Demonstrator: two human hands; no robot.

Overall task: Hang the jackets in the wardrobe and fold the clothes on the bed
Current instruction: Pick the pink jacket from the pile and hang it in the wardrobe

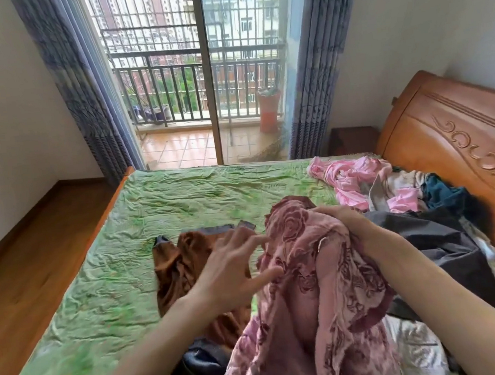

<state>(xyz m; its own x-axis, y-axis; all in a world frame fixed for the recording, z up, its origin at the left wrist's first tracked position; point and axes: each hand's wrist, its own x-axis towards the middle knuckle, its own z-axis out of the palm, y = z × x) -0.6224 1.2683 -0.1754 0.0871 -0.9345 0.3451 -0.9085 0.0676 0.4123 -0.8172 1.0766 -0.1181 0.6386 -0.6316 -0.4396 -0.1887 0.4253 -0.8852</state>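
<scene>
A pink garment with a dark rose pattern (319,286) hangs in front of me above the bed (104,279). My right hand (346,223) grips its upper edge, fingers curled into the cloth. My left hand (235,264) is beside it with fingers spread and nearly straight, the fingertips touching the garment's left edge. A brown garment with a grey band (184,266) lies crumpled on the green bedspread under my left hand. A dark blue-black piece (199,364) lies below it.
A pile of unfolded clothes sits at the right: a pink garment (351,177), a dark grey garment (436,244), a teal one (443,192) and white pieces (416,349). A carved wooden headboard (460,148) is at the right. Glass balcony doors (207,70) with curtains face me.
</scene>
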